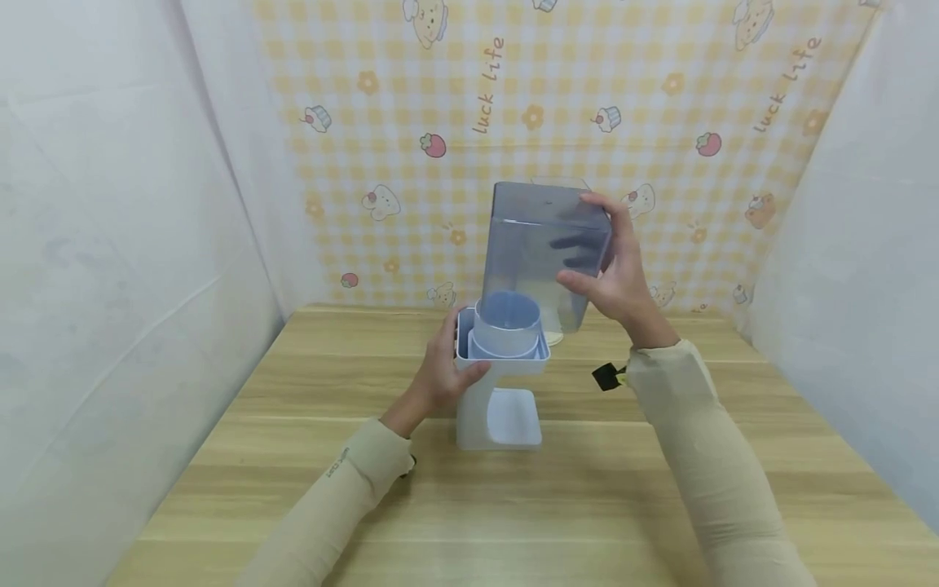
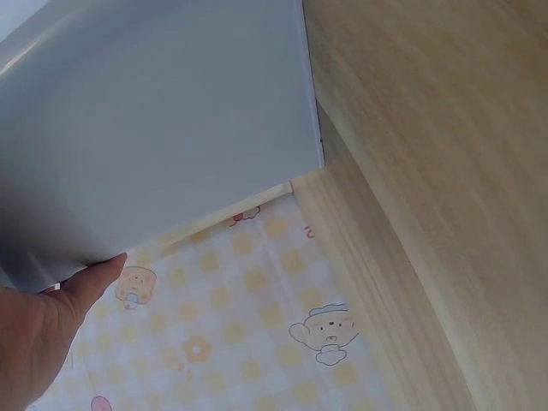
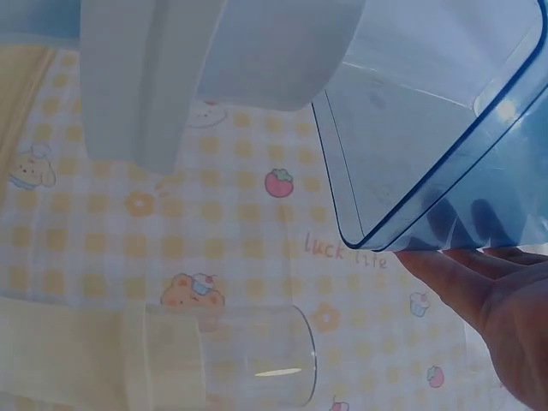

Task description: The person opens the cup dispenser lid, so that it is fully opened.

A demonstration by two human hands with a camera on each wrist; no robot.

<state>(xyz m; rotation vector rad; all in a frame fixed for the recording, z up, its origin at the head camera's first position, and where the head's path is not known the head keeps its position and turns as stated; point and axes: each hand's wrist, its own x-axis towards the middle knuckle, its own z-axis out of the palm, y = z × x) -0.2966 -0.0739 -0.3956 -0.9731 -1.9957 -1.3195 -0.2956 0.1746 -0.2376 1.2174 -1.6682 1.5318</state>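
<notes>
My right fingers [image 1: 582, 284] grip the tinted container [image 1: 522, 253], tilted above the white stand [image 1: 474, 417] my left fingers [image 1: 473, 374] are holding.

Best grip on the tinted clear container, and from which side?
I'd take the tinted clear container by its flat walls toward the closed upper end, from the right, where the right hand holds it. Opposite faces allow a pinch; the open rim faces the white stand, better left free.
</notes>
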